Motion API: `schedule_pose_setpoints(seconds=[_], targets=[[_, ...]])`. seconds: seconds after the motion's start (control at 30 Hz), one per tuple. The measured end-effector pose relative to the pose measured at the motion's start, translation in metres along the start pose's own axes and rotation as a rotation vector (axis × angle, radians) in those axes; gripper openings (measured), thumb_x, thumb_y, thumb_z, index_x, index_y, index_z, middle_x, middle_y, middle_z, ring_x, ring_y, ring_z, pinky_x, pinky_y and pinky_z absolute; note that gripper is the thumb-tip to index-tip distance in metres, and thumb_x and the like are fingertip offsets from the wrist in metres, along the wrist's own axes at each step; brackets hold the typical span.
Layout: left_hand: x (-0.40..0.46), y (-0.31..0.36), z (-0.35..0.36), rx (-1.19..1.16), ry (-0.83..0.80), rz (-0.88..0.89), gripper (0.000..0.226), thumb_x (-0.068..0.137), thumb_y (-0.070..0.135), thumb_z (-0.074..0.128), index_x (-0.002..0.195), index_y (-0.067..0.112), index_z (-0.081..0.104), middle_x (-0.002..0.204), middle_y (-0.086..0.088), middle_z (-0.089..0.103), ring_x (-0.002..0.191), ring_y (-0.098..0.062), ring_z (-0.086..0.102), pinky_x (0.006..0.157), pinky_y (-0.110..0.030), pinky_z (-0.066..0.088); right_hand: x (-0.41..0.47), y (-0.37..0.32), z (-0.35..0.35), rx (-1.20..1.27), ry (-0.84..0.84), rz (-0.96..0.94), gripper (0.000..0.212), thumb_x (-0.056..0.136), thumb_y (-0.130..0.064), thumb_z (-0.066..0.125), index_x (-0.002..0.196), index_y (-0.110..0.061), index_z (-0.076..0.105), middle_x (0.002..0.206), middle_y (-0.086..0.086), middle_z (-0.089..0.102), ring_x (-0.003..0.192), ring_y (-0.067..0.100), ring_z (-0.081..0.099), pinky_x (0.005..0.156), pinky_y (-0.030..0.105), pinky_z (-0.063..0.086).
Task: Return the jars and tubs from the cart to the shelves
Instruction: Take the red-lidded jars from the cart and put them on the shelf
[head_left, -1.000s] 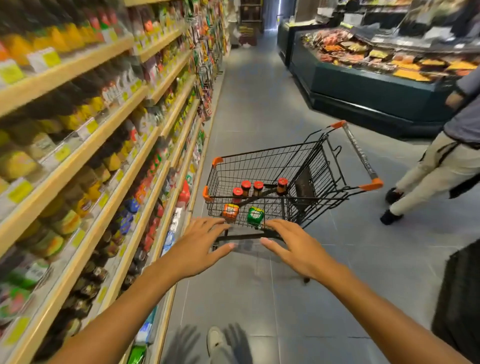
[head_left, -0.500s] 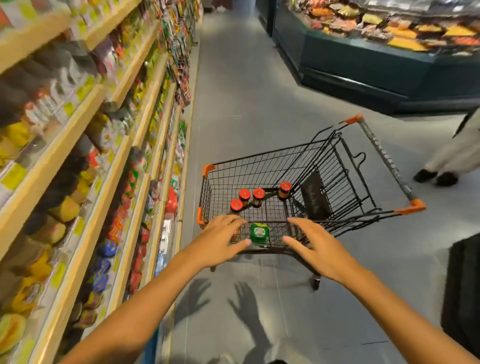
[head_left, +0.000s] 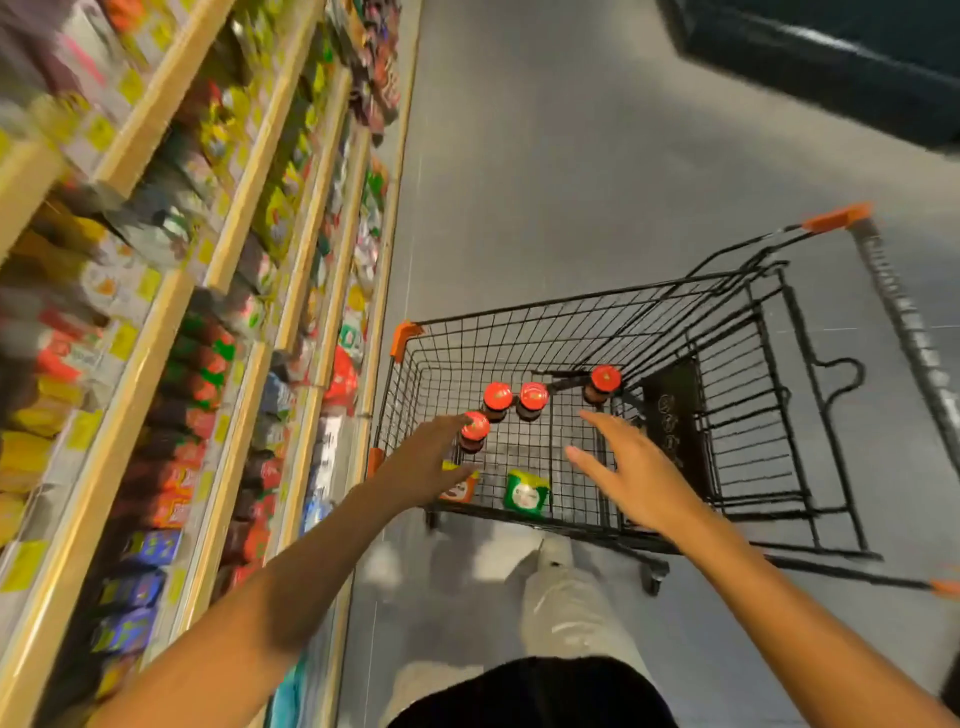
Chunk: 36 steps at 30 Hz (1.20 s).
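Observation:
A black wire cart (head_left: 519, 322) with orange corners stands in the aisle beside the shelves (head_left: 249, 171). Several dark jars with red lids stand in it: one (head_left: 475, 427) at my left fingertips, two (head_left: 497, 397) (head_left: 534, 397) side by side behind it, one (head_left: 605, 379) further right. An orange tub (head_left: 460, 488) and a green tub (head_left: 525, 491) lie near the cart's near wall. My left hand (head_left: 431, 462) reaches into the cart, fingers spread, partly covering the orange tub. My right hand (head_left: 631, 473) hovers open over the cart's right half, holding nothing.
Wooden-edged shelves full of packets and jars run along the left, blurred. A dark display counter (head_left: 831, 62) stands at the top right. Grey floor (head_left: 545, 182) stretches ahead. My leg and shoe (head_left: 556, 561) are below the cart.
Both hands have moved forward over the cart's near wall and down into the basket. The view has tilted downward, and the person walking on the right is out of sight.

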<state>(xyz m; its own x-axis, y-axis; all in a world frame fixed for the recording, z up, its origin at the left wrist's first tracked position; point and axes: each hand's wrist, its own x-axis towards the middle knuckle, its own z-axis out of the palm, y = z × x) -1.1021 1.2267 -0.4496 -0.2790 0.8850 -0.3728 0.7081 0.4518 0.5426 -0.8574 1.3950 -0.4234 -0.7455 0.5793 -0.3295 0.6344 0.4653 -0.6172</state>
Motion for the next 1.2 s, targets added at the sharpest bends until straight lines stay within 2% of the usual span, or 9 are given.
schedule_pose_setpoints(seconds=[0.17,0.27,0.53,0.63,0.73,0.87,1.03,1.13,1.2], targets=[[0.073,-0.040,0.015,-0.023,-0.046,-0.079,0.075,0.086,0.022,0.076,0.149,0.008,0.037,0.146,-0.019,0.046,0.135,-0.035,0.042,0.115,-0.041,0.031,0.079,0.021,-0.001,-0.017,-0.139,0.019,0.075,0.093,-0.065,0.048,0.156,-0.028,0.029,0.162,0.002,0.032,0.150,0.021,0.028,0.120,0.040,0.026],[0.101,-0.065,0.028,-0.066,-0.082,-0.146,0.078,0.084,0.019,0.078,0.149,0.007,0.036,0.145,-0.017,0.046,0.135,-0.033,0.042,0.111,-0.036,0.031,0.117,0.031,0.013,-0.004,-0.196,0.064,0.072,0.095,-0.059,0.051,0.156,-0.027,0.029,0.161,0.006,0.033,0.149,0.023,0.029,0.121,0.043,0.027],[0.184,-0.163,0.095,-0.204,-0.172,-0.257,0.103,0.070,0.021,0.089,0.152,0.015,0.027,0.152,-0.012,0.033,0.142,-0.028,0.031,0.117,-0.040,0.030,0.192,0.071,0.095,0.013,-0.271,0.181,0.073,0.094,-0.057,0.052,0.157,-0.029,0.027,0.164,0.002,0.027,0.153,0.023,0.022,0.122,0.044,0.026],[0.211,-0.190,0.122,-0.230,-0.166,-0.310,0.110,0.065,0.017,0.092,0.152,0.017,0.025,0.152,-0.010,0.029,0.142,-0.027,0.027,0.113,-0.031,0.028,0.208,0.087,0.126,0.055,-0.271,0.209,0.077,0.090,-0.064,0.049,0.156,-0.028,0.031,0.162,0.001,0.032,0.151,0.021,0.027,0.120,0.044,0.031],[0.228,-0.209,0.149,-0.276,-0.193,-0.270,0.102,0.070,0.004,0.086,0.152,0.013,0.025,0.151,-0.009,0.030,0.140,-0.022,0.030,0.104,-0.021,0.024,0.214,0.106,0.148,0.091,-0.229,0.240,0.075,0.090,-0.062,0.052,0.155,-0.028,0.033,0.159,-0.001,0.037,0.148,0.017,0.032,0.120,0.035,0.030],[0.245,-0.221,0.174,-0.286,-0.217,-0.232,0.097,0.072,0.004,0.082,0.151,0.020,0.029,0.152,-0.004,0.035,0.140,-0.021,0.037,0.114,-0.033,0.034,0.223,0.132,0.169,0.129,-0.161,0.266,0.067,0.094,-0.051,0.059,0.153,-0.032,0.034,0.154,-0.007,0.044,0.143,0.013,0.037,0.113,0.029,0.030],[0.257,-0.221,0.193,-0.370,-0.067,-0.185,0.078,0.069,0.007,0.088,0.136,0.025,0.050,0.129,0.008,0.057,0.118,-0.009,0.052,0.101,-0.024,0.046,0.228,0.150,0.184,0.201,-0.092,0.293,0.068,0.096,-0.039,0.062,0.154,-0.038,0.026,0.152,-0.015,0.042,0.142,0.009,0.035,0.117,0.040,0.036],[0.255,-0.219,0.200,-0.407,-0.026,-0.092,0.068,0.070,0.010,0.088,0.129,0.022,0.057,0.121,0.012,0.061,0.112,-0.007,0.058,0.094,-0.009,0.044,0.236,0.160,0.188,0.235,-0.079,0.297,0.072,0.096,-0.035,0.064,0.155,-0.040,0.022,0.155,-0.013,0.039,0.143,0.009,0.035,0.117,0.041,0.036],[0.251,-0.215,0.201,-0.433,0.011,-0.085,0.066,0.071,0.016,0.088,0.129,0.025,0.057,0.119,0.014,0.064,0.110,0.001,0.061,0.093,-0.011,0.046,0.246,0.170,0.190,0.253,-0.060,0.295,0.078,0.094,-0.033,0.067,0.155,-0.039,0.019,0.159,-0.010,0.034,0.146,0.010,0.031,0.118,0.045,0.035]])
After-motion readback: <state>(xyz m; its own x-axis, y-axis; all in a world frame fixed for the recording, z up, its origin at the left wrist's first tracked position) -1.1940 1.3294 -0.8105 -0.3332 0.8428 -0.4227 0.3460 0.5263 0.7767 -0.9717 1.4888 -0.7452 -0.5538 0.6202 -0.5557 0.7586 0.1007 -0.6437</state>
